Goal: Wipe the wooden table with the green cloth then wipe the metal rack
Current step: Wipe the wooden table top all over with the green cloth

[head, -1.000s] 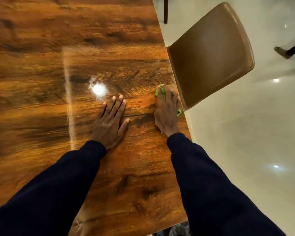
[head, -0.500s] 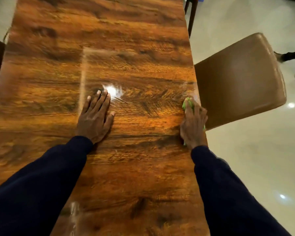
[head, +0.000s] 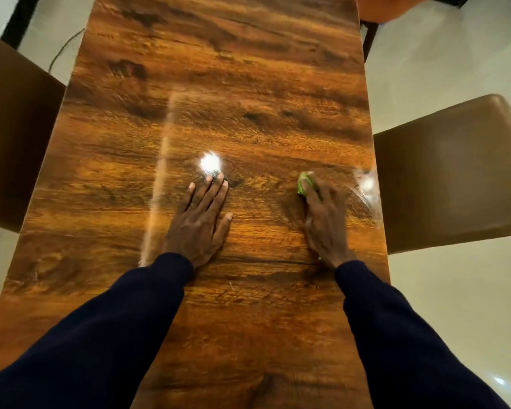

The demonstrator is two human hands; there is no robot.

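A long glossy wooden table (head: 219, 84) fills the middle of the view. My right hand (head: 326, 219) lies flat on it, pressing down the green cloth (head: 303, 184); only the cloth's far left corner shows past my fingertips. A wet smear shines on the wood to the right of that hand, near the table's right edge. My left hand (head: 202, 219) rests palm down on the table, fingers together, with nothing under it. Dark sleeves cover both arms. No metal rack is in view.
A tan chair (head: 449, 178) stands against the table's right side and a brown chair (head: 15, 143) against its left side. An orange chair (head: 390, 8) shows at the far right corner. Pale tiled floor (head: 460, 320) surrounds the table.
My right hand with the cloth has slid left, away from the table's right edge, leaving a wet streak. The view has swung left, so both table edges and the left chair show.
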